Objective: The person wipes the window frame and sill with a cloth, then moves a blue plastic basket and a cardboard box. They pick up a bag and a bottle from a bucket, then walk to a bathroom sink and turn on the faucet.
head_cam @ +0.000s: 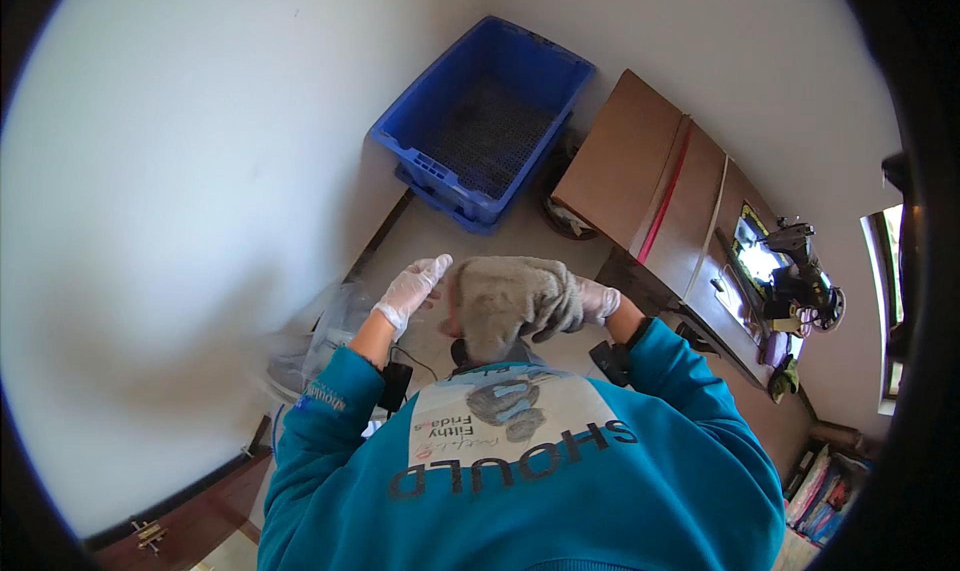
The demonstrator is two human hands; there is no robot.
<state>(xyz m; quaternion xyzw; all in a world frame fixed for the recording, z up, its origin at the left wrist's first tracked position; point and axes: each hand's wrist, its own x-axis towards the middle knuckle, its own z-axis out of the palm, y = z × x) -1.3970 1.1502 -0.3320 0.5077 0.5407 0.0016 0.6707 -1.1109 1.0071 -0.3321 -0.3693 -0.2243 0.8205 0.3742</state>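
Note:
A grey-brown cloth with a plush, towel-like surface [502, 301] hangs in front of my chest, bunched at its right side. My right hand [596, 301], in a thin clear glove, grips the bunched side; the cloth hides most of its fingers. Just left of the cloth is my left hand [416, 286], gloved the same way, raised with its thumb and fingers apart and nothing seen in it. A reddish edge shows along the cloth's left side; what it belongs to is unclear.
Beyond my hands, a blue plastic crate [487, 128] stands in the corner on another blue one. At right, a brown table [694, 218] carries a black sewing machine [806, 263]. Clear plastic [341, 320] lies at left. A box of folded textiles [829, 496] is at lower right.

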